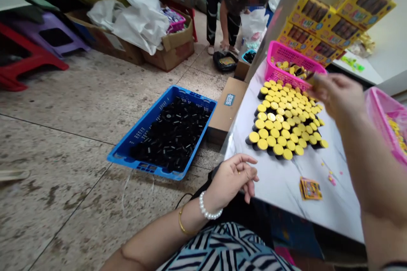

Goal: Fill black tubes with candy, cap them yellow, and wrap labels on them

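Note:
My left hand, with a pearl bracelet at the wrist, hovers by the table's near-left edge. Its fingers are loosely bent and apart, with nothing visible in them. My right hand is raised near the pink basket, which holds small yellow-and-dark pieces. Its fingers are closed around a small, dark, blurred item that I cannot make out. Below it, many small black tubs with yellow lids stand upright, packed together on the white marbled table. A small pile of orange-yellow printed cards lies nearer to me.
A blue crate of black tubs sits on the floor, left of a cardboard box. Yellow display boxes are stacked at the back. Another pink basket stands right. A person bends over a black bag.

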`<state>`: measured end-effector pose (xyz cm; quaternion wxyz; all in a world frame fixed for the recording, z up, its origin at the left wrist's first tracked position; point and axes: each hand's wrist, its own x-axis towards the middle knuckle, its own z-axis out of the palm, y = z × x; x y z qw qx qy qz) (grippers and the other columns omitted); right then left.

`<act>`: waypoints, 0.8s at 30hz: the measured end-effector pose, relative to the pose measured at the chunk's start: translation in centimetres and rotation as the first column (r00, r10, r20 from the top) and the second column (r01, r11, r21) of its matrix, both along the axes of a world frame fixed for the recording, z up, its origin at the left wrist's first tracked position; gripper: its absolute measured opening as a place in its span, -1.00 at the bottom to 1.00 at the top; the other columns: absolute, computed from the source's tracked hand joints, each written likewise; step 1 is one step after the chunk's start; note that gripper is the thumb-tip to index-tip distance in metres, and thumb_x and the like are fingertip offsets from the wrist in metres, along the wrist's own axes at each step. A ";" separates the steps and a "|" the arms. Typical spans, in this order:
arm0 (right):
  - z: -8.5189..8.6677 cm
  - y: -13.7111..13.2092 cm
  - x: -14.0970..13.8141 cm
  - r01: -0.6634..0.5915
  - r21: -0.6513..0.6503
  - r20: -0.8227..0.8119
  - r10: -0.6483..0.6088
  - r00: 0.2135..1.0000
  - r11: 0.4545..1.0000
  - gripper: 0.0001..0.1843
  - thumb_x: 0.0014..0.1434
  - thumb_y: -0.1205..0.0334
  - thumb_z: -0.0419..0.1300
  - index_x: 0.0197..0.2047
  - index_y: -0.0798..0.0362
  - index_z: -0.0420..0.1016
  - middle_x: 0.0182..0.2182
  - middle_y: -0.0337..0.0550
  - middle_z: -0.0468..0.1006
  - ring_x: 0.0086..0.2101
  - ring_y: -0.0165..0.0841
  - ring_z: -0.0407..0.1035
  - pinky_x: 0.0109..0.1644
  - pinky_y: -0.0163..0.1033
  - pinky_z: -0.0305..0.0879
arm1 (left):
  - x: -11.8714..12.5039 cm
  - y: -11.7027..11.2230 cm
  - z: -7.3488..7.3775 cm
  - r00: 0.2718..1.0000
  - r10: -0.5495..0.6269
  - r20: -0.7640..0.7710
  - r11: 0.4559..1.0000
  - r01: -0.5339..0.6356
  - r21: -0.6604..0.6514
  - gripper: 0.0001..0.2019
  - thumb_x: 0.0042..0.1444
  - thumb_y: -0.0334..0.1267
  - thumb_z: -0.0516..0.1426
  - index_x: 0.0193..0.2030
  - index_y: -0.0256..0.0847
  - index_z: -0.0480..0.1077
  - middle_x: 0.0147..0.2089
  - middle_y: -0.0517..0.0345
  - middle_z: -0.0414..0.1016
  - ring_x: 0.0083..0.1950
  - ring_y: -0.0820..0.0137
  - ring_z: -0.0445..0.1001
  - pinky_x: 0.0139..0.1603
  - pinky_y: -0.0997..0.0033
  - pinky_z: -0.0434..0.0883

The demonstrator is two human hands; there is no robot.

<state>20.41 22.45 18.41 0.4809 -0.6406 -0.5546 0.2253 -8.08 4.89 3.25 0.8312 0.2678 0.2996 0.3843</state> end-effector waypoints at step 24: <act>-16.9 -28.6 3.2 0.429 0.118 0.390 -0.439 0.809 0.895 -0.73 0.24 0.01 0.37 -0.18 0.04 0.76 -0.37 -0.17 0.54 -0.34 -0.33 0.42 -0.18 -0.16 0.42 | 0.1 7.4 -1.1 0.529 0.695 -0.487 0.523 0.092 0.847 -0.64 0.01 -0.19 0.42 -0.03 -0.18 0.63 -0.26 0.21 0.46 -0.36 0.48 0.36 -0.23 0.44 0.42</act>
